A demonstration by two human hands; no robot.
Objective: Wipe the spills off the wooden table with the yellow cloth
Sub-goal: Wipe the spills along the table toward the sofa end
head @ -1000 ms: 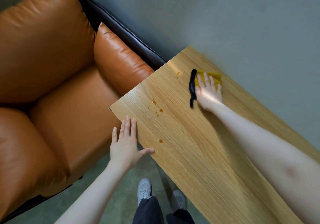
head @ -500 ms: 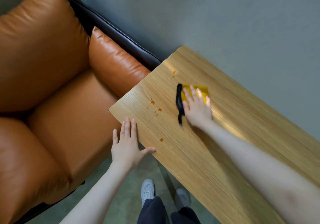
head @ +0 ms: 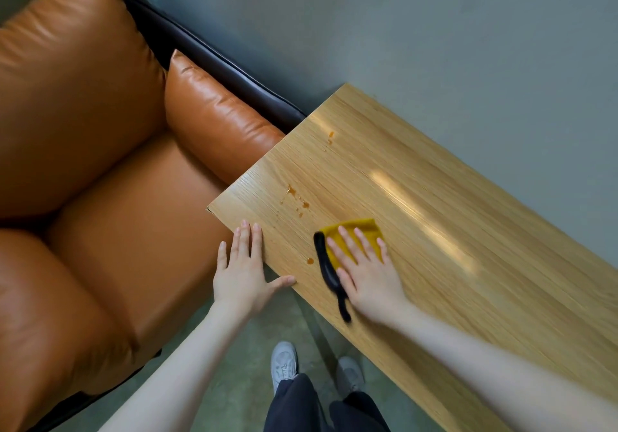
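At six o'clock, nearest the camera, two grey shoes and dark trouser legs stand on a greenish floor. Just beyond, the left hand lies flat with straight fingers over the near edge of the wooden table, thumb spread along the rim toward three o'clock. At its three o'clock, the right hand presses flat, fingers spread, on the yellow cloth, which lies on the tabletop near that edge; a black strip runs along the thumb side, perhaps the cloth's trim, though blur hides this. An orange drop sits between the hands, more spills at twelve o'clock, and another spot farther off. An orange leather sofa fills nine o'clock; a grey wall stands behind.
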